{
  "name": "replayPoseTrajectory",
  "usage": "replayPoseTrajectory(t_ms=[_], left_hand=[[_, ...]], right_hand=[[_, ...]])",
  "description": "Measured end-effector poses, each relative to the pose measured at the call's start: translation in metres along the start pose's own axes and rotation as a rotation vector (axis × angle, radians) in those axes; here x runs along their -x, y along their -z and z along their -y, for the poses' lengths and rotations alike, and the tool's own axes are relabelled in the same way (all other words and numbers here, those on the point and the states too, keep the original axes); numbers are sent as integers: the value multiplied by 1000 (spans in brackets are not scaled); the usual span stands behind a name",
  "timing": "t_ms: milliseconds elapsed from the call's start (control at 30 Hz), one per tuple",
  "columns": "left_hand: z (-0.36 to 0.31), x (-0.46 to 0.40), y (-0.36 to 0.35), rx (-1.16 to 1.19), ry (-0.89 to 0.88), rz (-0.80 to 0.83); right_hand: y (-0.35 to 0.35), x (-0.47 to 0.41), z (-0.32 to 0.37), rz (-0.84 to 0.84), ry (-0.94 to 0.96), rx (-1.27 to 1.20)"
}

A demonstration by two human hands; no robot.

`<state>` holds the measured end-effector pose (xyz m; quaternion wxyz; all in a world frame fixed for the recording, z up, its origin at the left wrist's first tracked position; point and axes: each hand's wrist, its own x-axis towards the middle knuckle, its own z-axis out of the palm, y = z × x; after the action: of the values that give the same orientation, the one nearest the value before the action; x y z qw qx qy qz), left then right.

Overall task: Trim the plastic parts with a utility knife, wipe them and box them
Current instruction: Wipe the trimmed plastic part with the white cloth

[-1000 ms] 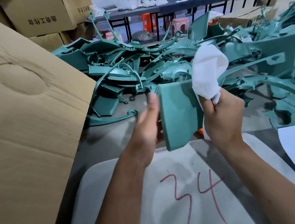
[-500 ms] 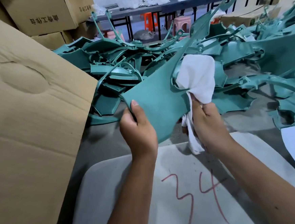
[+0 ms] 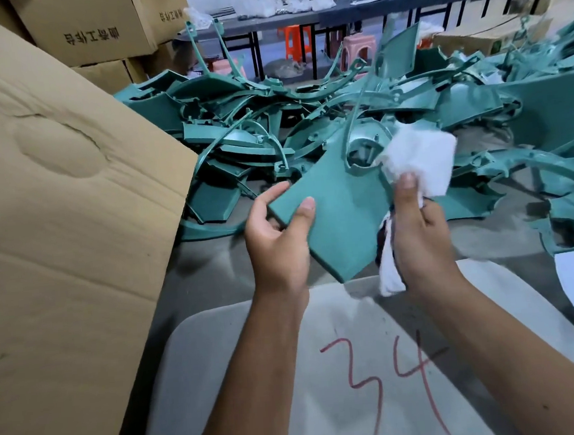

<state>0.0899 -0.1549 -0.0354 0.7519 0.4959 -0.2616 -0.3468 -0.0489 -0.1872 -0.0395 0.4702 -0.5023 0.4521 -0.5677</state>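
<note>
A teal panel (image 3: 338,213) is pinched at its corner by the left hand (image 3: 277,238). A white cloth (image 3: 418,162) is gripped by the right hand (image 3: 417,238) against the panel's right edge.

The teal part (image 3: 340,213) now tilts flatter, white cloth (image 3: 422,162) shifted right.

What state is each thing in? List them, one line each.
Flat teal plastic part: held up off the table, tilted, between both hands.
Left hand: grips the part's lower left corner.
Right hand: grips the white cloth.
White cloth: bunched, pressed on the part's right edge.
Heap of teal plastic parts: loose on the table.
Brown cardboard box flap: open, leaning.
</note>
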Motion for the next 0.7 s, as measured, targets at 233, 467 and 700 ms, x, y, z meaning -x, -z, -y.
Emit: replayPoseTrajectory(t_ms=[233,467,700], left_hand=[[-2,10,0,-107,-351,-145],[-45,-1,-37,-229,-708,-459],[-129,-30,-76,-225,-738,-555]], right_hand=[[-14,13,-4,249,220,-23],[-20,21,-2,318,74,15],[-6,14,1,499,446,1154]])
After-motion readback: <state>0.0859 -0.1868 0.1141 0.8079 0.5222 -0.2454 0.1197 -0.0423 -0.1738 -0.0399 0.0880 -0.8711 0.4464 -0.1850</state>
